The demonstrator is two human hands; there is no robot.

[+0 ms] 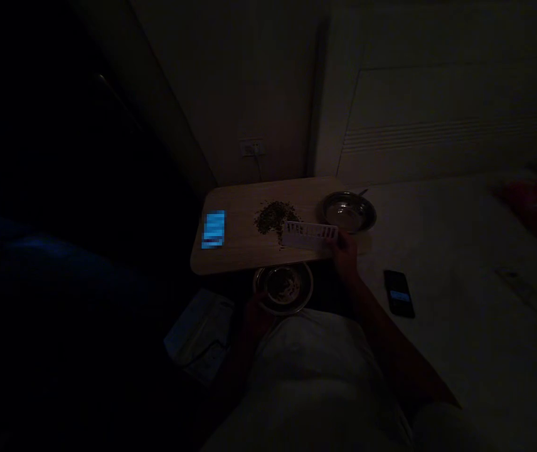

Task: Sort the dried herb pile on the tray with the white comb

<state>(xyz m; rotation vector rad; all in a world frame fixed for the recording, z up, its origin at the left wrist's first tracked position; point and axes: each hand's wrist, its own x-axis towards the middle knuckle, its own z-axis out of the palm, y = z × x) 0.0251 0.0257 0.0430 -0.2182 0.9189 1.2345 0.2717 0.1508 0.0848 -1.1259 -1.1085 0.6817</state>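
In dim light, my right hand (345,252) grips one end of a white slotted plastic tray (310,234), held low over the front of a small wooden table (238,254). The tray's far end touches or overlaps a pile of small dark bits (275,216) spread on the tabletop. My left hand (258,311) is closed on the left rim of a round metal bowl (307,301), just below the table's front edge. Some pale bits lie inside that bowl. A second metal bowl (367,221) stands at the table's right end, with a handle sticking out behind it.
A phone with a lit screen (213,229) lies at the table's left. Another dark phone (399,294) rests on the pale bed (442,251) to the right. A pale box-like object (200,333) is low at left. Behind the table, a wall socket (252,147) has a cord.
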